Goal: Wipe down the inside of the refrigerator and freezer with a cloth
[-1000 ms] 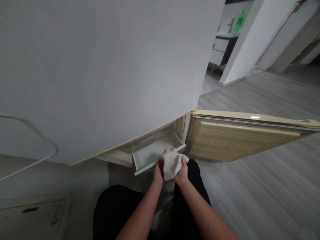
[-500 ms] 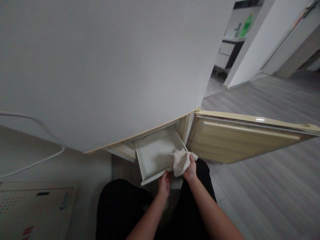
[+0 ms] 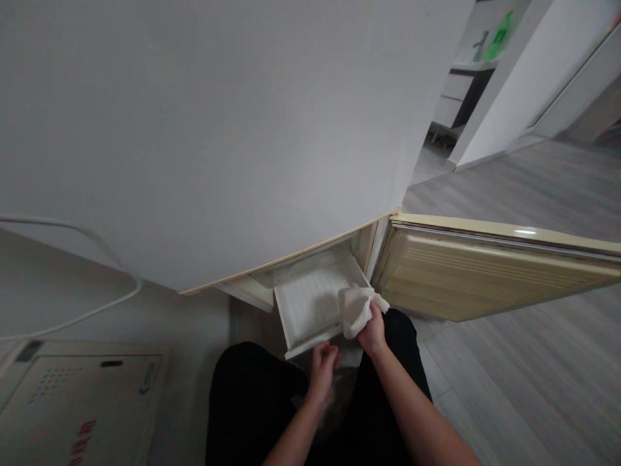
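The right hand grips a crumpled white cloth at the near right corner of a pulled-out white drawer. The left hand, fingers loosely bent, is just beside the drawer's near edge; I can't tell whether it holds anything. Black-clad knees crowd the near side; rightward, past the wide-swung door, open floor spreads.

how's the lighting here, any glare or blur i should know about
Head view: light dim and greyish, black trousers showing little detail; head view: small glint along the top edge of the open door; head view: left hand, cloth and distant green bottle slightly soft.
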Tool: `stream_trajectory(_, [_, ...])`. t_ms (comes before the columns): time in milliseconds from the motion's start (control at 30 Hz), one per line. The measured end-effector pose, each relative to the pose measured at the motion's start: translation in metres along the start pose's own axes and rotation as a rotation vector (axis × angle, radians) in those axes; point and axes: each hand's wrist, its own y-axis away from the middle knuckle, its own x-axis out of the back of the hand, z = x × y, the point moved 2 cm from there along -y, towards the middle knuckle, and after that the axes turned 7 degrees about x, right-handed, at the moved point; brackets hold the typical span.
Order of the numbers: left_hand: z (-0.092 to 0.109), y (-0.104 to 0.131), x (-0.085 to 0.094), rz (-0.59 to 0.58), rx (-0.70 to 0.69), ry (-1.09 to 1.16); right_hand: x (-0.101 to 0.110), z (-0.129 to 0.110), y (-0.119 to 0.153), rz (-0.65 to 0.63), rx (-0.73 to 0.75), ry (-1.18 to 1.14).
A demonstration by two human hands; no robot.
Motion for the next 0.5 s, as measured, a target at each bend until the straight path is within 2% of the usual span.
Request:
stream_trajectory(67, [0.020,0.012,0.000,-0.040,-0.188,-0.108,-0.002,0.014,0.008,-0.042,-0.039,0.082])
stream_trajectory(133, [0.045,0.023,-0.008,-0.152,-0.488,-0.339,-0.005,0.029,0.017,-0.126,-0.147,0.172])
stream_trajectory(200, [0.069,0.030,-0.017,-0.213,-0.650,-0.518,-0.006,0.040,0.024,-0.171,-0.218,0.215])
stream_trajectory(267, [0.089,0.033,-0.022,-0.226,-0.635,-0.621,-0.009,0.043,0.031,-0.219,-0.253,0.195])
stream_trajectory(367, [0.112,0.041,-0.021,-0.212,-0.609,-0.606,-0.015,0.039,0.042,-0.419,-0.341,0.151])
stream_trajectory(433, [0.123,0.047,-0.018,-0.204,-0.621,-0.552,-0.017,0.034,0.049,-0.559,-0.341,0.164])
stream_trajectory(500, [0.130,0.054,-0.016,-0.209,-0.603,-0.533,-0.015,0.033,0.053,-0.626,-0.298,0.234])
